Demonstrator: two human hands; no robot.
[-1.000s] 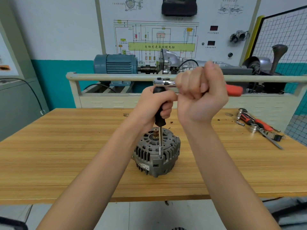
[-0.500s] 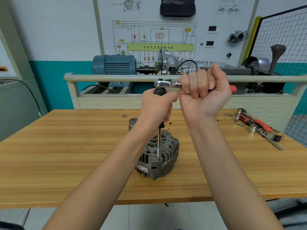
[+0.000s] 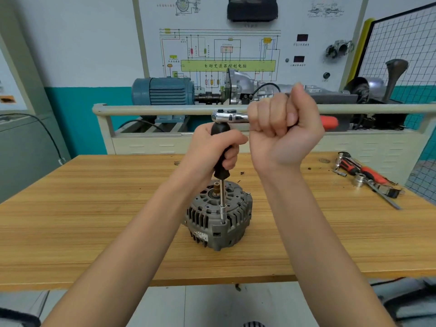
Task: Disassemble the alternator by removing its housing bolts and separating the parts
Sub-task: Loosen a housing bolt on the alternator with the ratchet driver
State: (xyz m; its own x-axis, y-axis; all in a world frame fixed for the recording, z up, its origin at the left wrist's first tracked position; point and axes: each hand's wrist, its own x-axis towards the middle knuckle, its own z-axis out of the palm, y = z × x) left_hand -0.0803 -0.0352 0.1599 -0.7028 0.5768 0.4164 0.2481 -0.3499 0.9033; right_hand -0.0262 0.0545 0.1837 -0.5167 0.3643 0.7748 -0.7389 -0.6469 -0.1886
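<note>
My right hand (image 3: pixel 283 131) has swung the ratchet (image 3: pixel 230 116) back since a second ago, fist curled round its red grip, while my left hand (image 3: pixel 212 152) wraps the black extension handle (image 3: pixel 221 159), socket seated on a housing bolt of the alternator (image 3: pixel 218 218). I judge the bolt is loosening. The alternator stands upright mid-bench (image 3: pixel 94 220); spare tools (image 3: pixel 368 178) lie right. Beyond, a training rig with blue motor (image 3: pixel 162 90).

Both my bare forearms reaching forward and up, my left hand (image 3: pixel 213 149) wrapped around an upright black handle, fingers curled, my right hand (image 3: pixel 284 131) fisted beside it, palm toward me, gripping a horizontal handle.
</note>
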